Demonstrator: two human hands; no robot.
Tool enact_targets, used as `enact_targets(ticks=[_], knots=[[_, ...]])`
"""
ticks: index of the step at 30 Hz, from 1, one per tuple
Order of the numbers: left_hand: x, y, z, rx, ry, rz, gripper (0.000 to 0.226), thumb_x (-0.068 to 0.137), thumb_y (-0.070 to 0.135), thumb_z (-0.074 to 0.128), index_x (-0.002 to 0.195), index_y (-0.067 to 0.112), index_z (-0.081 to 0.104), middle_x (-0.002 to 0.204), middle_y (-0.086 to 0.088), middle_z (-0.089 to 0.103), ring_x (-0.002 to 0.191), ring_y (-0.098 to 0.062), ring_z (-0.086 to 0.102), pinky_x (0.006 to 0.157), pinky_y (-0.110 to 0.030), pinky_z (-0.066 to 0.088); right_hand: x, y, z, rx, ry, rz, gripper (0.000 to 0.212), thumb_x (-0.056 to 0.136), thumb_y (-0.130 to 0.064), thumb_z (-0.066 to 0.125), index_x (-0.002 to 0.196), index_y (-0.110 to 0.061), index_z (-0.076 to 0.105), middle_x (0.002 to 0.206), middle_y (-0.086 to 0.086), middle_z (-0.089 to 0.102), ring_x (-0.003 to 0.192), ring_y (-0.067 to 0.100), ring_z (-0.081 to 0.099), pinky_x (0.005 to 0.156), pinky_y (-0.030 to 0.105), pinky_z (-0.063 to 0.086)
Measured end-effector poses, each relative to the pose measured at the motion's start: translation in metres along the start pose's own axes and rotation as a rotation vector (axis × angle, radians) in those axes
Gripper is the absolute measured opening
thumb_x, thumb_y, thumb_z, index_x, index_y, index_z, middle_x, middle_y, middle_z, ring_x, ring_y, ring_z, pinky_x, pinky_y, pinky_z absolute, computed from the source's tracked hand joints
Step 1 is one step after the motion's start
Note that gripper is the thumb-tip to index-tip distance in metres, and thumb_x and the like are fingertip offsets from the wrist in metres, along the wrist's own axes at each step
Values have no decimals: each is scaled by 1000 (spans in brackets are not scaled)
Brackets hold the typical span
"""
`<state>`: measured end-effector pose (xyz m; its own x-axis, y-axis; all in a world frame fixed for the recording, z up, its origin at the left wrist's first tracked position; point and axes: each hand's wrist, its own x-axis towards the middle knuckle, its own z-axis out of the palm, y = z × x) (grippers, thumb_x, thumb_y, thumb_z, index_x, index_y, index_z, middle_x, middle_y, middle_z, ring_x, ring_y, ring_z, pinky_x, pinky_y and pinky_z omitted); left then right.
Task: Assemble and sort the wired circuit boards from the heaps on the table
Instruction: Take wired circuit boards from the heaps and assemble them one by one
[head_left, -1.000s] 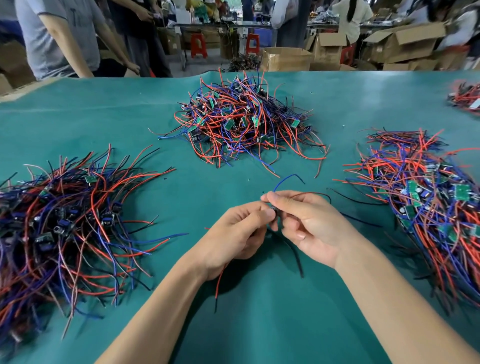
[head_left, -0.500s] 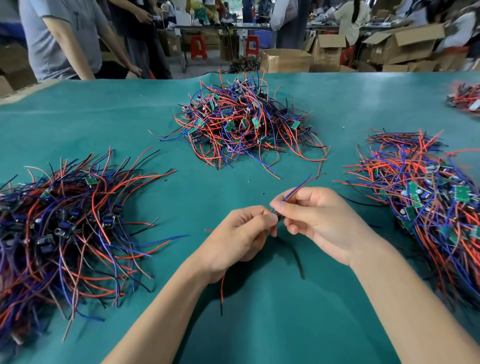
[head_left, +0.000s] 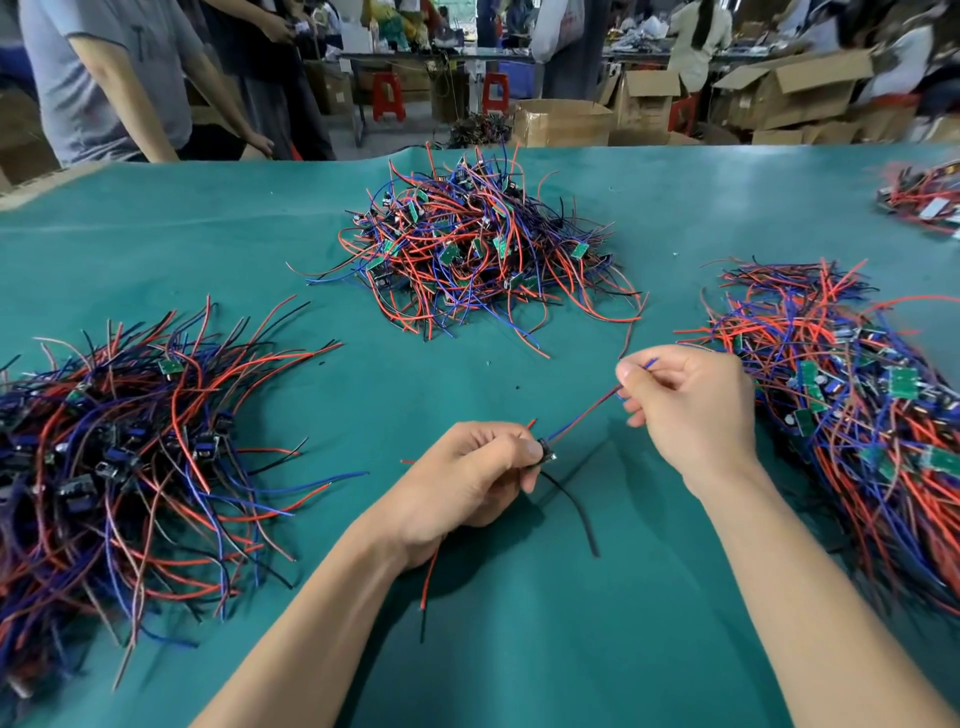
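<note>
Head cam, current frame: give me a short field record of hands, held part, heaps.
left hand: left hand pinches a small board at its fingertips
right hand: right hand pinches the red and blue wires running from that board
loose leads: black wire hangs below the board
heaps: left heap, centre heap, right heap
surface: green table cover

We see brown cardboard boxes (head_left: 563, 123) and red stools (head_left: 387, 96) behind the table, and a person in a grey shirt (head_left: 111, 78) standing close.
</note>
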<state>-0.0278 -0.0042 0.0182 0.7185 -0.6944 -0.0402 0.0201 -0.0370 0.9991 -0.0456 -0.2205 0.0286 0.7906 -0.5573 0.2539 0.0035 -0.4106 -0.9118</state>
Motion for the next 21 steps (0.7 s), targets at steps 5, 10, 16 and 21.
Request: enact_targets(ticks=[5,10,16,21], knots=[[0,0,0,4,-1,-3,23,87,28,52,69,12,53,50,0,24,46,-14,14,42,-24,12,2,-2,-5,343,26,120,12,90,2,70,84,-8,74,59,1,69,51,10,63,51,20,53],[2,-2,1,-34,36,18,23,89,29,54,77,11,58,48,2,27,42,-12,15,39,-20,17,-8,-17,9,795,-125,375,15,83,-16,78,70,-11,75,82,17,75,71,21,73,66,25,59],[4,-5,1,-72,83,25,20,99,22,55,88,7,63,50,4,29,42,-10,18,40,-18,20,-27,-22,28,839,-308,466,71,65,-11,86,128,-10,53,106,27,74,87,33,76,71,32,61],[4,-6,2,-50,69,24,18,103,18,52,98,5,62,52,6,25,43,-10,16,41,-19,18,-34,-23,33,582,-329,239,104,79,2,81,157,-32,21,91,20,77,81,26,72,72,34,59]])
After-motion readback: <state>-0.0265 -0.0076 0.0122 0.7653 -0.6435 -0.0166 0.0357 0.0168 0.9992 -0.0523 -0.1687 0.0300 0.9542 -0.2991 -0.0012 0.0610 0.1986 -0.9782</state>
